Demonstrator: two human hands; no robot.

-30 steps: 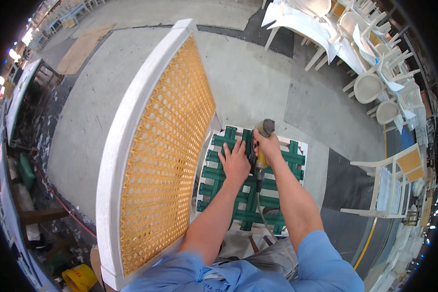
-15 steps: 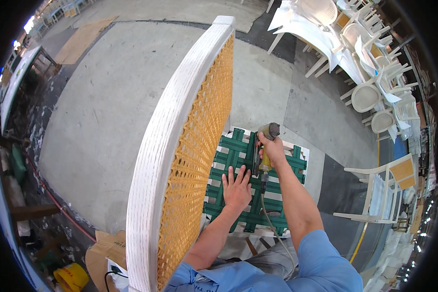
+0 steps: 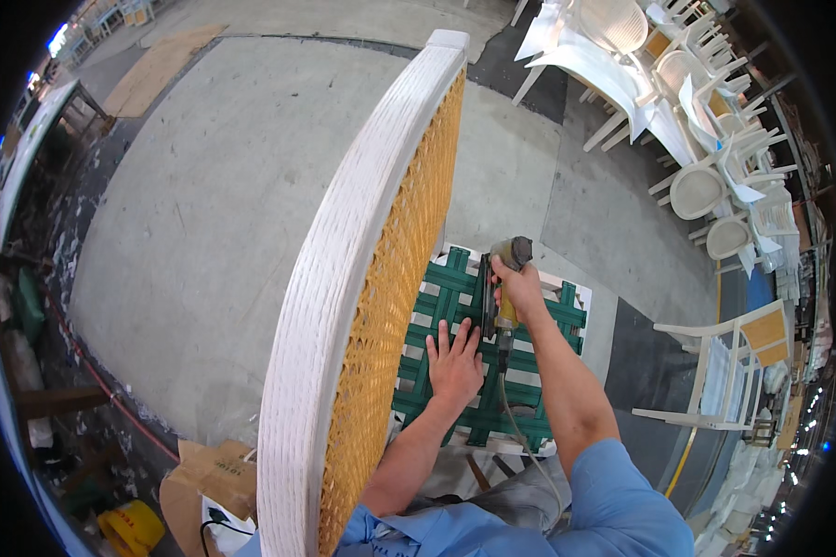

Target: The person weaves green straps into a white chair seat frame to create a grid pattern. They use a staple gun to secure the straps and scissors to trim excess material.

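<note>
A white chair frame stands close in front of me, with green woven webbing (image 3: pixel 450 278) across its seat. Its tall back has a white wooden edge (image 3: pixel 344 251) and a yellow cane panel (image 3: pixel 395 306), rising at the left. My left hand (image 3: pixel 456 369) lies flat on the webbing, fingers spread and holding nothing. In my right hand (image 3: pixel 520 290) is an air staple gun (image 3: pixel 508 314), yellow and dark, with its long black magazine over the webbing just beyond my left fingertips. Whether its nose touches a strap is hidden. An air hose (image 3: pixel 511 408) trails from it toward my lap.
At the right stands another white chair with a cane panel (image 3: pixel 764 342). Several white chairs (image 3: pixel 698 190) crowd the far right, partly under white sheeting. A cardboard box (image 3: pixel 209 473) and a yellow bucket (image 3: pixel 132 531) sit at lower left. A red hose (image 3: pixel 121 408) runs along the left floor.
The chair back has shifted a little to the right in view. My hands and the staple gun stay nearly where they were on the seat.
</note>
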